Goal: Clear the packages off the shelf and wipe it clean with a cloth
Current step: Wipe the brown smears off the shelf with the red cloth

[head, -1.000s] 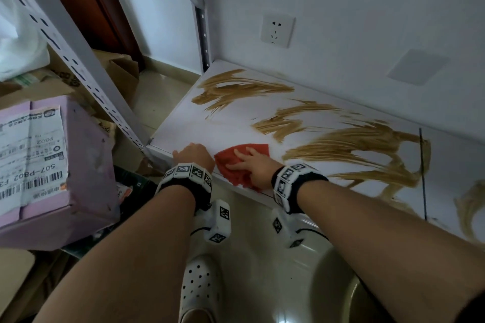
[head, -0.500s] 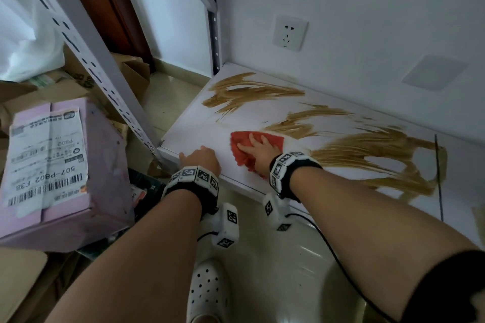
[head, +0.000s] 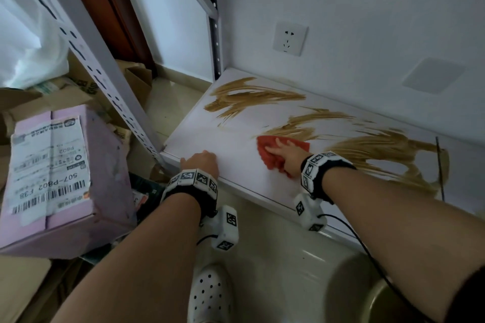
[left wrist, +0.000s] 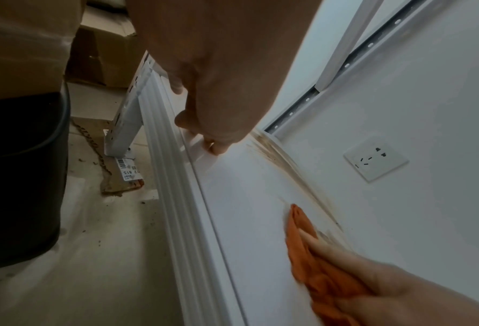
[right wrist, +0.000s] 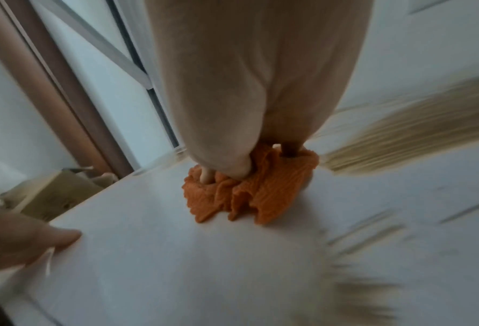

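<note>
The white shelf (head: 231, 139) carries no packages and is streaked with brown smears (head: 380, 149). My right hand (head: 286, 152) presses an orange-red cloth (head: 265, 157) flat on the shelf, its fingers spread over it, at the edge of the middle smear. In the right wrist view the cloth (right wrist: 260, 198) is bunched under my fingertips. My left hand (head: 200, 162) rests on the shelf's front left corner with loosely curled fingers and holds nothing. The left wrist view shows the left hand's fingertips (left wrist: 215, 150) touching the shelf top and the cloth (left wrist: 302, 231) further along.
A pink package (head: 52, 178) with a shipping label lies on the pile left of the shelf, among cardboard boxes (head: 136, 81). A perforated grey upright (head: 91, 60) stands at the shelf's left corner. A wall socket (head: 288, 38) sits above. My white shoe (head: 210, 294) is on the floor below.
My right hand has slid the cloth away from the front edge, back and to the right, onto the middle brown smear. The left hand has stayed at the corner.
</note>
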Demonstrator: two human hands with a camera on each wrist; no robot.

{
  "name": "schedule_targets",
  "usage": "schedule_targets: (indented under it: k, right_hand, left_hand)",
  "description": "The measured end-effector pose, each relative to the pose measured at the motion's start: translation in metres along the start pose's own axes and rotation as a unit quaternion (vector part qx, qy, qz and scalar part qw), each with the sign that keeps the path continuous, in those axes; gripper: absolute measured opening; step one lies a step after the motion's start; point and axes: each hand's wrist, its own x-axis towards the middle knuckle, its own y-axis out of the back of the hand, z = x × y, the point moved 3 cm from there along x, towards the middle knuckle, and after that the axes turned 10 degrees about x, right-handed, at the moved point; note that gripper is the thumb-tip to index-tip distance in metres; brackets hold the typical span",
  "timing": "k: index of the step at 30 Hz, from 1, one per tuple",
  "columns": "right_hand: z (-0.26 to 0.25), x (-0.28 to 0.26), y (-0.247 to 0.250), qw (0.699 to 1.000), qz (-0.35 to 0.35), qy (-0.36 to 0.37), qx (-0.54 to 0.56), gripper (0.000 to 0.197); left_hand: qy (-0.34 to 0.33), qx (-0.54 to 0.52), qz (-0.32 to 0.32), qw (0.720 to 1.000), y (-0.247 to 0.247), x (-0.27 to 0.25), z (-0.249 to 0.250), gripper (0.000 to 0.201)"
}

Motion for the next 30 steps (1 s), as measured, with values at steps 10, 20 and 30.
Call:
schedule_targets:
  k: [10, 20, 30]
  right_hand:
    - [-0.061, 0.02, -0.024, 0.993, -0.047, 0.082, -0.067, 0.077]
    - [-0.028, 0.0, -0.003, 0.996, -0.041, 0.072, -0.045, 0.069]
    - [-0.066, 0.06, 0.01, 0.998, -0.018, 0.007, -0.054, 0.075]
  left_hand:
    - [0.052, -0.075, 0.017, 0.996, 0.015, -0.004, 0.013, 0.024]
    - [0.067, -0.128, 0.032, 0.989, 0.016, -0.011, 0.008, 0.023]
    - [0.064, -0.135, 0.048, 0.988, 0.01, -0.004, 0.008, 0.023]
